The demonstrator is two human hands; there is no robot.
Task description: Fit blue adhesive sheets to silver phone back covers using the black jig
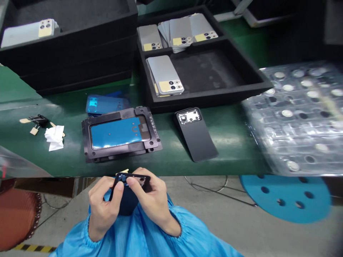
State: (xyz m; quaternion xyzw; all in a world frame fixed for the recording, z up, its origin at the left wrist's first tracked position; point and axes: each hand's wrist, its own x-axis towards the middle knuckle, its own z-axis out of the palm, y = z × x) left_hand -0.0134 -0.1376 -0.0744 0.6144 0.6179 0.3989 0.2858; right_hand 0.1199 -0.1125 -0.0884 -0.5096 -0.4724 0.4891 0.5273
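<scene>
Close to my body, just in front of the table edge, a dark phone back cover (pixel 128 204) is gripped between my two hands. My left hand (pixel 102 203) is closed on its left side, the thumb resting by the camera opening. From the right, my right hand (pixel 153 200) holds the other side and presses its thumb onto the camera area. A small pale yellow tab (pixel 123 171) sticks out behind the cover's top edge. On the table ahead lies a black frame fixture (pixel 87 142) bearing a phone panel with blue film (pixel 115 132).
Dark back covers (pixel 199 141) lie stacked right of the fixture; blue-filmed panels (pixel 104 104) lie behind it. A black tray (pixel 214 100) holds silver phone covers (pixel 164 71). Stacked black trays (pixel 80 53) stand left. Clear plastic trays (pixel 294 125) lie right, a crumpled tissue (pixel 55 137) left.
</scene>
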